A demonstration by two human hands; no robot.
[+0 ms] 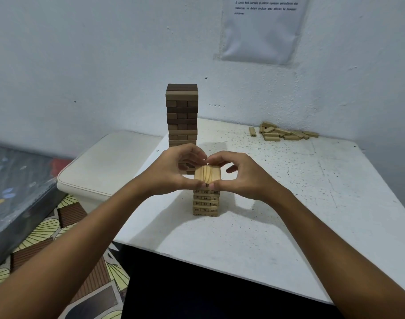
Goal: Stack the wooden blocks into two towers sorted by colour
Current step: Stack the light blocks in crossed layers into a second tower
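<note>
A short tower of light wooden blocks [205, 202] with printed numbers stands near the middle of the white table [289, 203]. Its top layer of three light blocks [207, 173] is pinched front and back between the thumbs and fingers of both hands. My left hand [173, 169] holds that layer from the left, my right hand [240, 173] from the right. Behind them rises a taller tower of dark brown blocks [182, 116], its lower part hidden by my left hand. A loose pile of light blocks [282, 132] lies at the table's far right, by the wall.
A white padded stool [109, 162] stands left of the table. A dark patterned mattress [15, 192] and a patterned floor mat [58, 249] lie further left. A sheet of paper [261, 28] hangs on the wall. The table's near edge runs just past my forearms.
</note>
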